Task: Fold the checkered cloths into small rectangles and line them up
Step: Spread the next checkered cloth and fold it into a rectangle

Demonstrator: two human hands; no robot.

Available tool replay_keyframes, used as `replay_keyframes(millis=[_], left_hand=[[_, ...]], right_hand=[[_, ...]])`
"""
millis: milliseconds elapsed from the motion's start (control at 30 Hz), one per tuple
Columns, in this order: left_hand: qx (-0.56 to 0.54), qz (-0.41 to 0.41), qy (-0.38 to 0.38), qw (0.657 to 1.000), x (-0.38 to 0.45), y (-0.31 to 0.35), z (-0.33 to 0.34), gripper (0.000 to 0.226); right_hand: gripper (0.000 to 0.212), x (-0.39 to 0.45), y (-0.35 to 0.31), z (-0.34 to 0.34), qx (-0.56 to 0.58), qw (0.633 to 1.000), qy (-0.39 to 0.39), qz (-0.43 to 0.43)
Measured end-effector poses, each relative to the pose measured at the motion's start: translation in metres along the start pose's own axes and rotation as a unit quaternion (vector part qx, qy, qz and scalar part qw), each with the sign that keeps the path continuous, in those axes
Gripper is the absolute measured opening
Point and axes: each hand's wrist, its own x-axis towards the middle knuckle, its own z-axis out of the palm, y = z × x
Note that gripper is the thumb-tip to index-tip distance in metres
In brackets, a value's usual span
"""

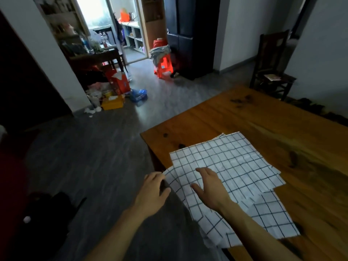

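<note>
Checkered cloths [231,166]: unfolded stack, near-left corner of bench [216,117], overhanging its edge.
I read the long axis running from me toward far right; left hand [152,189] pinches the overhanging corner, right hand [211,187] lies flat, fingers spread, atop the stack, nearer its middle.

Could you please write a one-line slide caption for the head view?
Left hand grips the edge of unfolded white, dark-checked cloths on a brown wooden table; the open right hand presses them flat.

Left hand [153,187] and right hand [211,187] bare, forearms unsleeved, no jewellery visible
</note>
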Motion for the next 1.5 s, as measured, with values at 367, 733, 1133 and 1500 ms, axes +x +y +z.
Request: replay_keyframes(millis=[367,733,1133,1500], left_hand=[[0.011,0.14,-0.095,0.986,0.14,0.016,0.005,0.039],[-0.041,0.233,-0.15,0.96,0.265,-0.038,-0.004,0.044],[0.005,0.391,-0.248,0.886,0.298,-0.028,0.034,0.043],[0.166,0.488,-0.314,0.797,0.285,-0.049,0.068,0.059]], right_hand=[[0.06,0.041,0.029,-0.008,0.022,0.986,0.056,0.159],[0.059,0.096,-0.014,0.018,-0.009,0.935,0.117,0.334],[0.06,0.061,-0.027,0.048,-0.009,0.868,0.138,0.477],[0.063,0.066,-0.032,0.107,-0.014,0.886,0.054,0.461]])
